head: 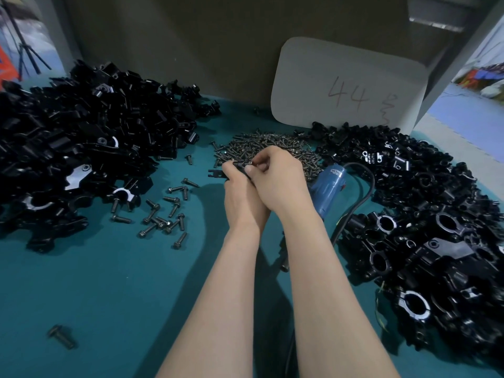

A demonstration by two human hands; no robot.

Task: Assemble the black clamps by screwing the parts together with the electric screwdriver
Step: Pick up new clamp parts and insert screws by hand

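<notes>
A teal-covered work table is seen from above, backed by a grey-brown wall. Its left side is taken up by a big heap of loose black clamp halves, its right side by a heap of black ring-shaped clamps. A pale grey rounded card marked "44" is leaned against the wall. A mound of small dark screws is spread at the centre, just beyond the hands. A blue electric screwdriver is laid beside the right wrist, ungripped, its black cable looped along the right heap. Longer dark flanged bolts are scattered left of the hands. A small black clamp piece is gripped in the left hand above the table, and the right hand is curled onto it; whether a screw is pinched there cannot be told.
</notes>
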